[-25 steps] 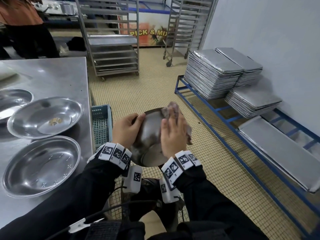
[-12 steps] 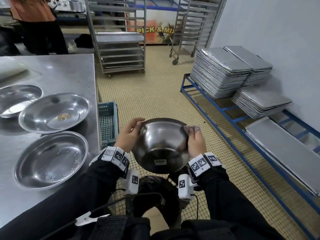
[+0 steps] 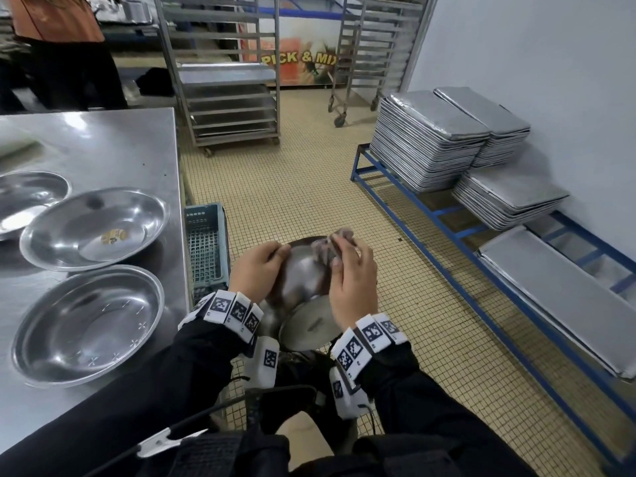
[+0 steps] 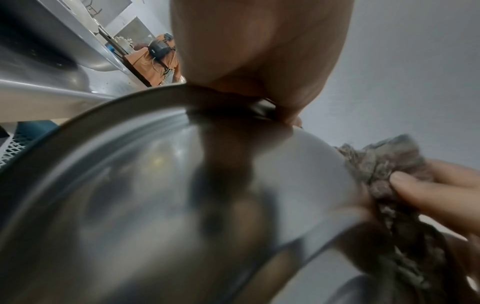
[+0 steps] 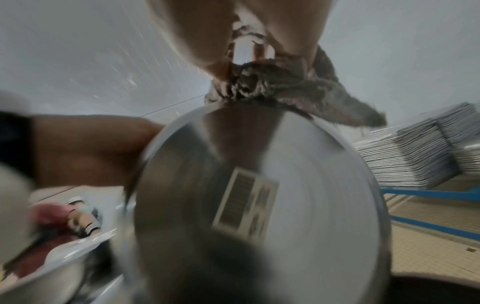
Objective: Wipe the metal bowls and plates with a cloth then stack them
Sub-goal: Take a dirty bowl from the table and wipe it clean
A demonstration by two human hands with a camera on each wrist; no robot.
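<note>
I hold a metal bowl [image 3: 303, 297] in the air over the floor, its labelled base [image 5: 285, 205] turned toward me. My left hand [image 3: 256, 266] grips the bowl's left rim, thumb over the edge [image 4: 259, 61]. My right hand [image 3: 352, 280] clutches a grey-brown cloth [image 3: 330, 247] and presses it against the bowl's far upper side; the cloth [image 4: 384, 181] bunches under the fingers [image 5: 272, 86]. On the steel table [image 3: 113, 146] lie three shallow metal plates: a near one [image 3: 86, 321], a middle one [image 3: 93, 228] with a sticker, a far one [image 3: 27, 197] cut off at the left.
A blue-grey plastic crate [image 3: 206, 249] stands on the floor against the table's right edge. Stacks of baking trays [image 3: 426, 139] sit on a blue low rack [image 3: 447, 232] along the right wall. Wheeled tray racks [image 3: 227, 98] and a person [image 3: 58, 46] stand at the back.
Half a second ago the right hand held the cloth at the bowl's right rim; now it has swept up over the bowl's far side, and the bowl has tilted away.
</note>
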